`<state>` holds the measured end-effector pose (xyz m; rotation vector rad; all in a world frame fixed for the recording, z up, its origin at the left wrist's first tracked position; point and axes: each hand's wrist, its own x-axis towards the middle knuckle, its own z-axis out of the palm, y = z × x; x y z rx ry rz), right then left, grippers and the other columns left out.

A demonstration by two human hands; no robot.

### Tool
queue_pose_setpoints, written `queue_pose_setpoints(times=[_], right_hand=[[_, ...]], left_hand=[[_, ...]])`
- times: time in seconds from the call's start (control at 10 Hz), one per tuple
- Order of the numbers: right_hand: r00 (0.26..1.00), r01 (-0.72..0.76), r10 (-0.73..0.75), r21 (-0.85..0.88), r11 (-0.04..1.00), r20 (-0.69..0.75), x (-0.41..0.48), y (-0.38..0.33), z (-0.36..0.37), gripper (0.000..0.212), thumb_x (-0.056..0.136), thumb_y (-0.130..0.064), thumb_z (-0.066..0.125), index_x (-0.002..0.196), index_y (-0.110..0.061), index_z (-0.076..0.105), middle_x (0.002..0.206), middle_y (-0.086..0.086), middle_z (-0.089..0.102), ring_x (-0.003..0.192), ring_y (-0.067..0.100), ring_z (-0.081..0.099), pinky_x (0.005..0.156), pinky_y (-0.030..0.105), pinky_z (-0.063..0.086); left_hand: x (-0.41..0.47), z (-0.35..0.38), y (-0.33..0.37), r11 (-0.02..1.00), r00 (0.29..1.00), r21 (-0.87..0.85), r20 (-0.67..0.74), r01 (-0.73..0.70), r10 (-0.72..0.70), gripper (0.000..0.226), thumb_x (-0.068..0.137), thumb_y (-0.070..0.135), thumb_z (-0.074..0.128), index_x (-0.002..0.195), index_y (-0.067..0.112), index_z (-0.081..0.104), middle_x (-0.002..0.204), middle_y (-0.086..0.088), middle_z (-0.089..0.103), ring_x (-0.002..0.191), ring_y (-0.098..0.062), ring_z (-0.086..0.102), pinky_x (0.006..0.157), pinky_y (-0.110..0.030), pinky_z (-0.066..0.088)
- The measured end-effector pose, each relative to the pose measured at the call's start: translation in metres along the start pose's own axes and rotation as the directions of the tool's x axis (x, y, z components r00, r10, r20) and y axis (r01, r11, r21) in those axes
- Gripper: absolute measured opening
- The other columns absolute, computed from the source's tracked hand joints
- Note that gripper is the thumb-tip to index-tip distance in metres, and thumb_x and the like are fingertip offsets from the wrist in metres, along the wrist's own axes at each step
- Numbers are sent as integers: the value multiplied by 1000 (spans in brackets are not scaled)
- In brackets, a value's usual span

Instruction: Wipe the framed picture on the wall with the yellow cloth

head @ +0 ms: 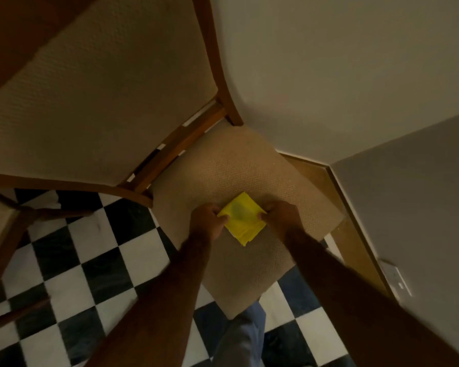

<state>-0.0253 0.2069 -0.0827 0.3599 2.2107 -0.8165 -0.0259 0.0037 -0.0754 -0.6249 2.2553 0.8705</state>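
Observation:
A folded yellow cloth [241,218] sits just above the beige padded seat of a wooden chair [249,168] in the middle of the head view. My left hand [208,221] pinches its left edge and my right hand [282,217] pinches its right edge. The cloth has a dull greenish smudge near its centre. No framed picture shows in this view; only plain pale wall [342,75] rises behind the chair.
The chair's tall padded back [98,96] fills the upper left. A black-and-white chequered floor [90,260] spreads below. A wooden skirting board [355,234] and a white wall socket [396,280] run along the right wall. My trouser leg [244,337] shows at the bottom.

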Motion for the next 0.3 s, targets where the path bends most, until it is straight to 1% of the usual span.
queue_pose_setpoints(times=[0.1, 0.2, 0.3], right_hand=[[979, 121, -169, -336, 934, -116, -4, -3, 3, 59, 95, -40, 61, 146, -13, 51, 152, 14, 50, 142, 33, 46, 115, 44, 39], [929, 115, -288, -556, 823, -234, -20, -14, -15, 87, 97, -59, 46, 163, -10, 16, 171, 20, 14, 159, 37, 13, 128, 54, 17], [887, 88, -349, -631, 771, -302, -35, -16, -38, 93, 98, -68, 28, 164, -6, 9, 172, 19, 6, 161, 35, 6, 129, 54, 11]], left_hand=[[1, 1, 4, 932, 989, 334, 8, -140, 146, 45, 89, 32, 71, 124, 5, 62, 128, -17, 64, 120, -33, 60, 92, -40, 51], [-13, -9, 20, 768, 941, 583, -18, -265, 338, 82, 93, 51, 58, 156, 11, 26, 164, -16, 26, 151, -33, 26, 118, -51, 30], [-25, -21, 35, 647, 855, 674, -41, -358, 516, 89, 94, 65, 44, 159, 10, 17, 168, -13, 16, 156, -31, 15, 123, -54, 17]])
